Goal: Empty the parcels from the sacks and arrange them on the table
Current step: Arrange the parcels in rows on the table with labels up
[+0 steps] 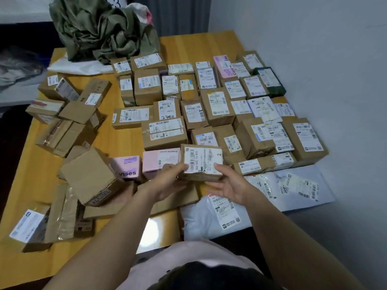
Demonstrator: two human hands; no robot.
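Clasping the brown cardboard parcel (201, 162) crosswise, your left grip (167, 182) and right grip (229, 185) hold it just right of the pink box (156, 162).

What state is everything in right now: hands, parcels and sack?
Held parcel, label up, over the near row.
Left hand, grips its near-left edge.
Right hand, pinches its right side, thumb on the label.
Arranged parcels, in rows, labels up.
Loose boxes, jumbled on the left.
Green sack, crumpled at the far edge of the table.
White mailers, lying flat, near right.
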